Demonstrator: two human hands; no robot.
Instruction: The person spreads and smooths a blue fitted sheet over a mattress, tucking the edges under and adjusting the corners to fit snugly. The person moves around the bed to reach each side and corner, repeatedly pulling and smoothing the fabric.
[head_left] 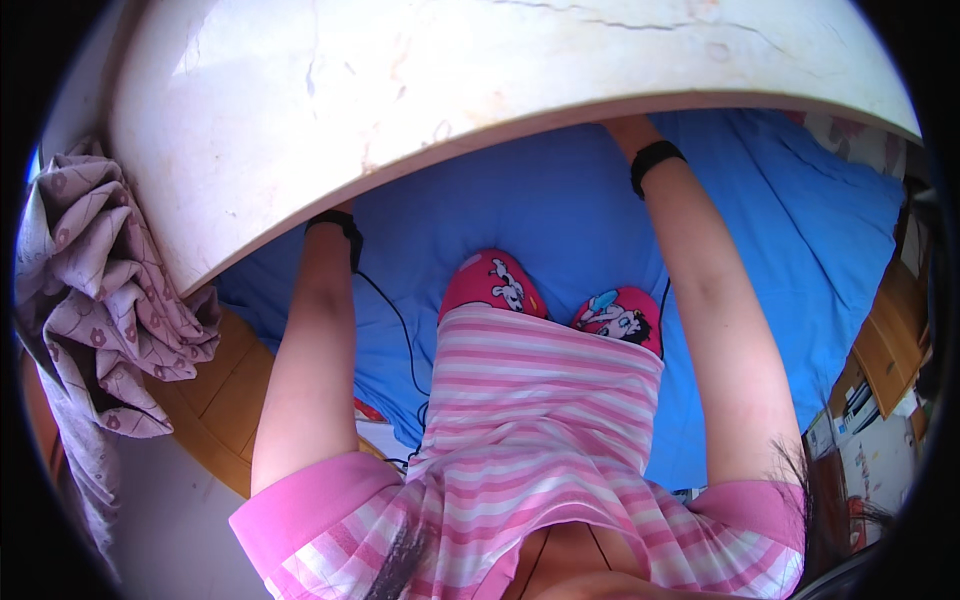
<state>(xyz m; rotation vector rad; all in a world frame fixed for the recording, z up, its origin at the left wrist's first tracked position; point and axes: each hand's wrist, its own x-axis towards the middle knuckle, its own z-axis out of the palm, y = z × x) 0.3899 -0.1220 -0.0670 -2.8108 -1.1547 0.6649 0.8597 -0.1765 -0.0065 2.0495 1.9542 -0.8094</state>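
Both of my arms reach forward over a blue sheet (540,190), and a pale marbled slab (420,100) overhangs and covers the hands. Past a black wristband (655,160), the start of my right hand (627,132) shows at the slab's edge; its fingers are hidden. Only a sliver of my left hand (346,207) appears beyond another black wristband (338,226), and its fingers are covered too. Whether either hand holds anything cannot be seen. A thin black cable (402,320) runs down from the left wristband over the sheet.
A bunched mauve patterned curtain (120,290) hangs at the left beside the slab. Curved wooden edging (215,395) lies below it. Two pink rounded shapes with cartoon prints (490,280) poke out beyond my striped top. At the right are a wooden piece (890,340) and clutter (870,455).
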